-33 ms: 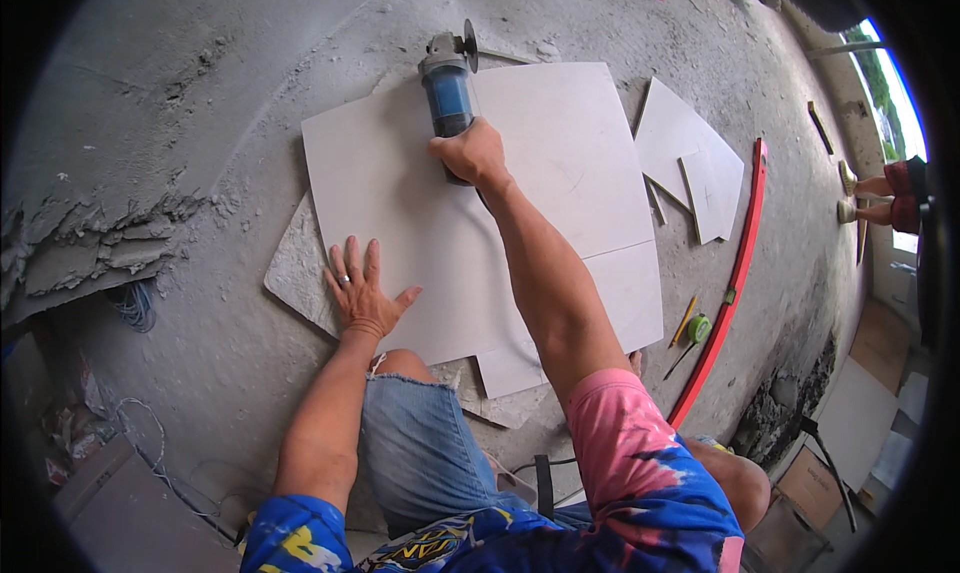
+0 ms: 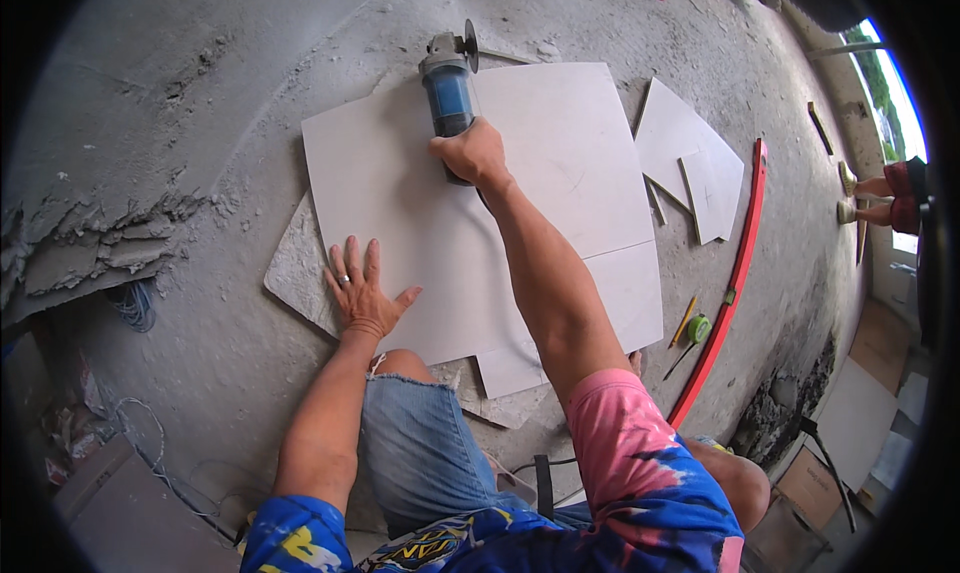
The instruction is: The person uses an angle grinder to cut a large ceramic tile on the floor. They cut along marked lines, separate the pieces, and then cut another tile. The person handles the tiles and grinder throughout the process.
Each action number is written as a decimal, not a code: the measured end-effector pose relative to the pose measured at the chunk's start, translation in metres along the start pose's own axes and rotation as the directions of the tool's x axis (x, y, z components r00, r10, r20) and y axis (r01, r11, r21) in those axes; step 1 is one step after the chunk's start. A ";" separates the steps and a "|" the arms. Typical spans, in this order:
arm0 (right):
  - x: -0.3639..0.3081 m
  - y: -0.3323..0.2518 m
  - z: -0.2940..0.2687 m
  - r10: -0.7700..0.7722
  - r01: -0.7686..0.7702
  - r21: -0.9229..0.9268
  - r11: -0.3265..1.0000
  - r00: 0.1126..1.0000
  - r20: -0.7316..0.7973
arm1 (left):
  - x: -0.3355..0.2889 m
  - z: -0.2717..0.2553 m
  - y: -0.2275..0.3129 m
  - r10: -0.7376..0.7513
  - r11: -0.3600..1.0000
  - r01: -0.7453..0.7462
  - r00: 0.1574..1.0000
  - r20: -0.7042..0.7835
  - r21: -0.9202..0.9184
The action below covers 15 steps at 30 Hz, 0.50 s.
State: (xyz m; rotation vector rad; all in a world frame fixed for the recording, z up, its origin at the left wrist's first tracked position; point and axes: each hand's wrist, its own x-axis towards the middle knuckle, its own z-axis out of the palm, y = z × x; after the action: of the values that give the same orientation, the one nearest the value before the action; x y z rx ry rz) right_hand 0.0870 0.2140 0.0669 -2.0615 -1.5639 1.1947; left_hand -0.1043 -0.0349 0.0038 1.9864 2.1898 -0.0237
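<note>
My right hand (image 2: 472,153) is wrapped round the rear of a blue and grey angle grinder (image 2: 449,95), held over the far part of a large pale tile (image 2: 400,233). The thin cutting disc (image 2: 470,46) stands on edge at the grinder's far right side, near the tile's far edge. A dark cord runs from the grinder's back, partly under my right arm. Flat on the tile's near left part lies my left hand (image 2: 362,295), fingers spread, a ring on one finger. A seam divides the tile from a narrower piece (image 2: 625,288) at the right.
Tile offcuts (image 2: 690,148) lie to the right, beside a long red level (image 2: 742,263). A green tape measure (image 2: 698,328) and a yellow pencil (image 2: 684,320) rest nearer me. Broken concrete (image 2: 100,248) is at the left. Another person's legs (image 2: 875,198) show at far right.
</note>
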 end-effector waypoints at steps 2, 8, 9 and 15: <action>0.001 0.000 -0.001 0.019 -0.019 -0.001 1.000 1.000 0.012 | 0.000 0.000 0.001 0.002 1.000 -0.002 1.000 -0.001 -0.010; 0.003 -0.002 -0.003 0.026 -0.025 -0.028 0.999 0.999 0.032 | 0.000 -0.002 0.001 0.000 1.000 0.000 1.000 0.008 -0.008; 0.003 -0.002 -0.002 0.025 -0.024 -0.034 0.999 0.999 0.037 | 0.000 -0.001 0.001 -0.002 1.000 0.002 1.000 0.012 -0.007; -0.001 -0.007 -0.004 0.044 -0.043 -0.016 0.999 0.998 0.034 | -0.001 -0.001 0.000 -0.008 1.000 0.008 1.000 0.013 -0.017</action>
State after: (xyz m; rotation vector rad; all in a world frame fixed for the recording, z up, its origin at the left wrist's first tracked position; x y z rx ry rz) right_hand 0.0848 0.2169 0.0743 -2.1052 -1.5555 1.2436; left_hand -0.1047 -0.0362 0.0047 1.9628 2.1832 -0.0187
